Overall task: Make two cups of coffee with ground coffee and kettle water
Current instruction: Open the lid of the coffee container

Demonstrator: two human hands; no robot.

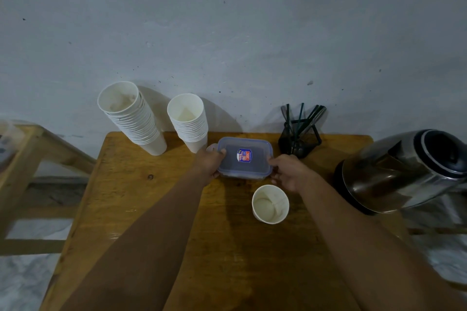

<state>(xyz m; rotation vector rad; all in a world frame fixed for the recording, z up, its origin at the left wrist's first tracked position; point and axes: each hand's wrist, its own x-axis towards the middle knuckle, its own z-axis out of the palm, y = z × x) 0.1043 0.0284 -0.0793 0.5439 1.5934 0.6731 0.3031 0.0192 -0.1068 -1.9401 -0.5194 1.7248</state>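
A clear plastic container (243, 156) with a blue-rimmed clip lid and a small label sits at the back middle of the wooden table (141, 199). My left hand (209, 163) grips its left end, thumb over the lid's edge. My right hand (288, 171) holds its right end with curled fingers. A single white paper cup (270, 204) stands upright and empty just in front of the container, under my right wrist. A steel kettle (401, 171) on a black base stands at the table's right edge.
Two stacks of white paper cups stand against the wall, a tall leaning one (134, 118) at back left and a shorter one (189, 122) beside it. A black mesh holder (299, 137) with dark stirrers is at back right. A wooden frame (30, 177) stands to the left.
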